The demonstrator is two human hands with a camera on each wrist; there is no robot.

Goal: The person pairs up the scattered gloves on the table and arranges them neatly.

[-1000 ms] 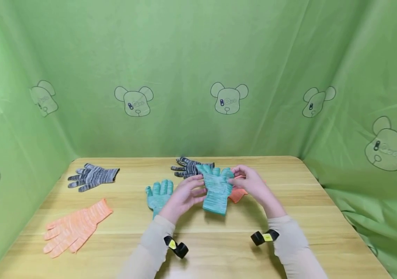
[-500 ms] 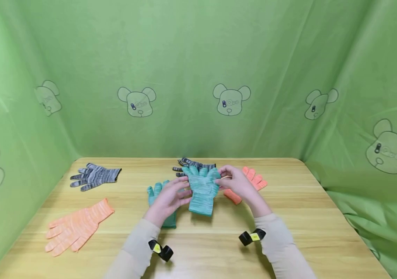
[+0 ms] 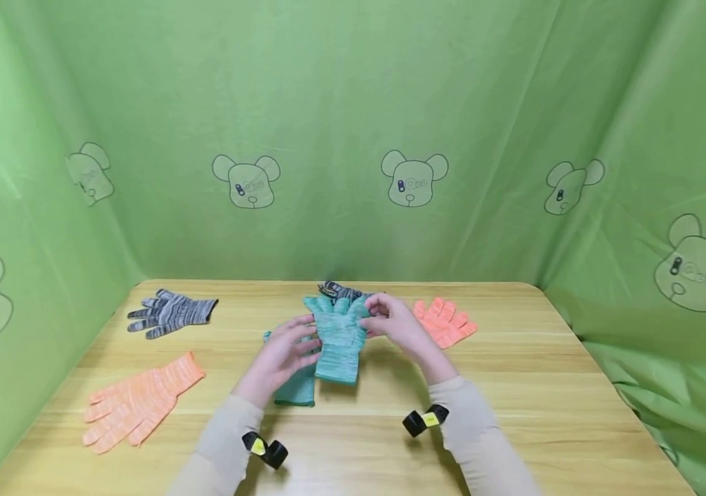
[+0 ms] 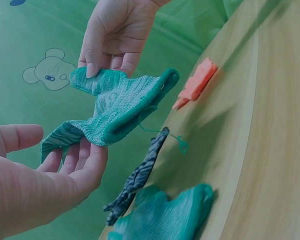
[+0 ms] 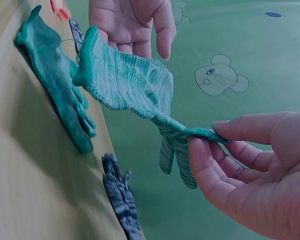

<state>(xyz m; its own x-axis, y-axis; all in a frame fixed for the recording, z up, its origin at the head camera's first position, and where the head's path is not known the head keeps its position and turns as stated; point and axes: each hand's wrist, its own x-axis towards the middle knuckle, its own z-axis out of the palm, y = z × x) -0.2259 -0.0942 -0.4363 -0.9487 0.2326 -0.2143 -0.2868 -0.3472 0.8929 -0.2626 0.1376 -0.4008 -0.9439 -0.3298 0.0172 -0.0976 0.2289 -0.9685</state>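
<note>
Wooden table, grey gloves, orange glove, coral glove, green glove

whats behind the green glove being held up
In the head view, part of a grey glove shows behind the held green glove; the held green glove and the right hand cover the rest.

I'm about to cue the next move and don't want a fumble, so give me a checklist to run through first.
1. Right grip secure on the raised teal glove: ok, thumb and fingers pinch it.
2. Left grip closed on that glove: not ok, fingers touch it but the thumb stands apart.
3. Raised teal glove clear of the table: ok, held in the air.
4. Cuff free of loose ends: not ok, a thread hangs from it.
5. Thread clear of the second teal glove: cannot tell, contact is unclear.
</note>
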